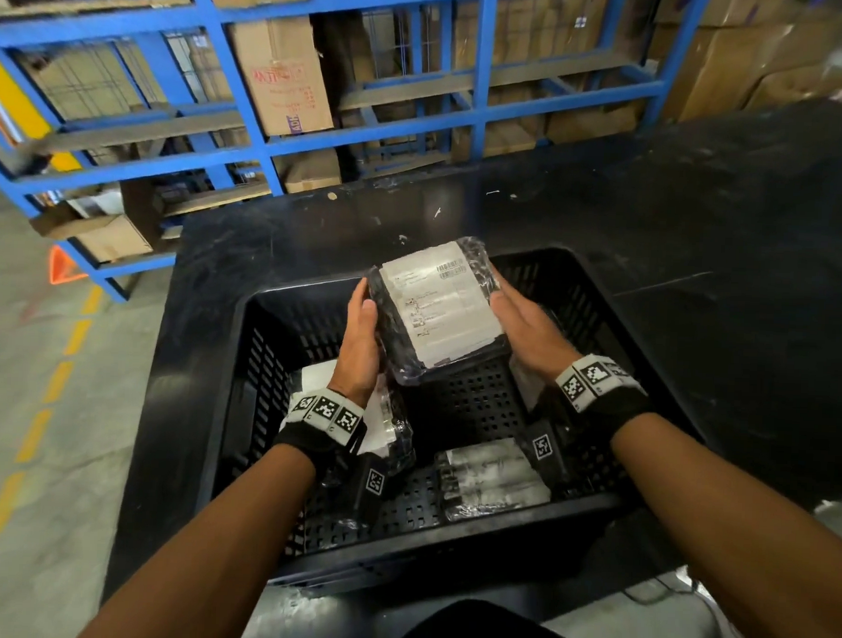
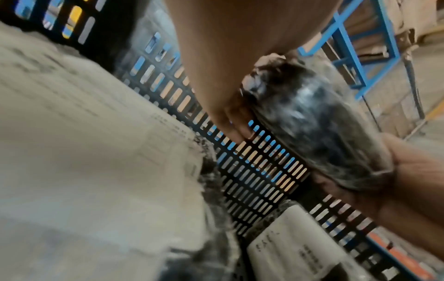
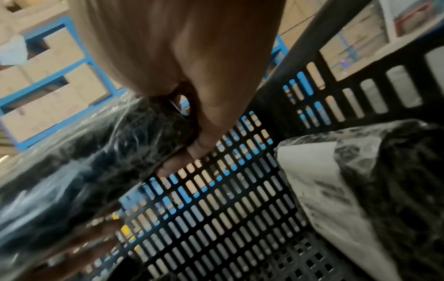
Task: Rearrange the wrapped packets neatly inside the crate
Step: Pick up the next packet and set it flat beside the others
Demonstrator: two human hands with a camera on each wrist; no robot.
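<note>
A black wrapped packet with a white label is held tilted above the middle of the black slotted crate. My left hand grips its left edge and my right hand grips its right edge, fingers curled underneath. In the left wrist view the packet's dark underside sits between both hands. In the right wrist view the same packet fills the left side. A second labelled packet lies at the crate's left under my left wrist. A third lies near the front wall. Another packet lies on the right, under my right wrist.
The crate stands on a black table. Blue steel racking with cardboard boxes rises behind the table. To the left is a grey floor with a dashed yellow line.
</note>
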